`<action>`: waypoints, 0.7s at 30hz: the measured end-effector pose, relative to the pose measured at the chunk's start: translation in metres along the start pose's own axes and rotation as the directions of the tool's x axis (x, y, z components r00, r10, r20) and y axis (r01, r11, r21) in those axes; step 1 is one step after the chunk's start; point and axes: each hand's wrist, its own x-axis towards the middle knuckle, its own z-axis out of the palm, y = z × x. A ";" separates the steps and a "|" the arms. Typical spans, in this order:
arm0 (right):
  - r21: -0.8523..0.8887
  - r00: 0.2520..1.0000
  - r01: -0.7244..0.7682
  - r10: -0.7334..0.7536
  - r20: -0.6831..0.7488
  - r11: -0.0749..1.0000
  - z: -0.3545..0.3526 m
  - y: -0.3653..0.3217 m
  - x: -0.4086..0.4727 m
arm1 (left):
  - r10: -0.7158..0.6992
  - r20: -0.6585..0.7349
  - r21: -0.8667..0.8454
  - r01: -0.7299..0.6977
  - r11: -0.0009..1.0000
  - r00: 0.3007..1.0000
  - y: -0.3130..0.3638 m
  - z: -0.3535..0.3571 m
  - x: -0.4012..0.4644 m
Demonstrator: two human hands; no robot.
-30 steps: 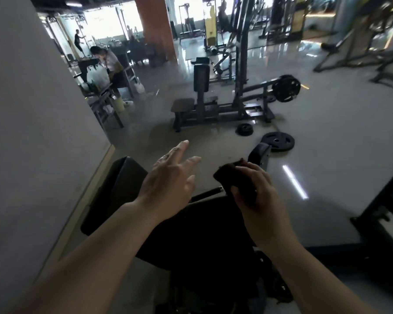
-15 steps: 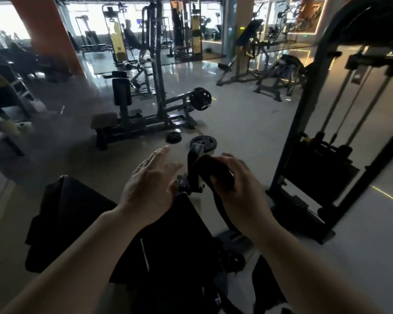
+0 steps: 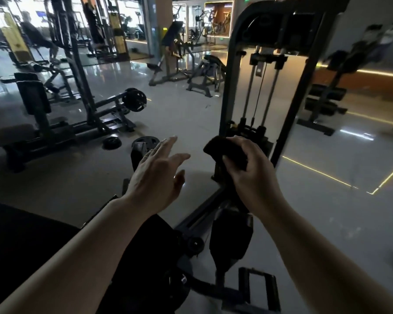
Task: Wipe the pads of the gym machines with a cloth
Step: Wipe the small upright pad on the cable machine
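My right hand (image 3: 252, 168) grips a bunched black cloth (image 3: 225, 150) in the air in front of the black frame of a cable machine (image 3: 234, 87). My left hand (image 3: 157, 175) hovers beside it with fingers straight, holding nothing. Below my arms lies a wide black seat pad (image 3: 27, 241) at the lower left. A smaller dark oval pad (image 3: 230, 236) on the machine's arm sits under my right wrist. Neither hand touches a pad.
A plate-loaded machine with a back pad (image 3: 33, 96) stands at the left. Loose weight plates (image 3: 145, 141) lie on the shiny grey floor. Benches (image 3: 204, 71) stand further back, another bench (image 3: 325, 98) at the right. A footplate (image 3: 259, 288) is near the bottom edge.
The view has swung right, from the wall and seat pad toward the cable machine. Both hands kept their pose; the right hand still holds the cloth, now in front of the weight stack.
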 end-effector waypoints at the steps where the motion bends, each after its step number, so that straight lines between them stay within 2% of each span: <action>1: -0.008 1.000 -0.013 0.013 -0.020 1.000 -0.010 0.004 -0.003 | 0.018 0.005 -0.010 -0.018 1.000 1.000 0.007 0.003 0.001; 6: -0.073 0.995 -0.043 0.037 -0.091 0.996 -0.060 0.029 -0.022 | 0.048 0.035 -0.044 -0.047 0.998 0.998 0.053 0.023 0.001; 12: -0.057 0.998 -0.058 0.056 -0.037 0.997 -0.105 0.070 -0.042 | 0.045 0.069 -0.030 -0.043 0.999 0.997 0.112 0.058 -0.010; 21: -0.011 0.991 -0.134 0.134 0.029 0.991 -0.091 0.155 -0.064 | -0.060 0.205 -0.072 0.076 0.994 0.977 0.127 0.132 -0.028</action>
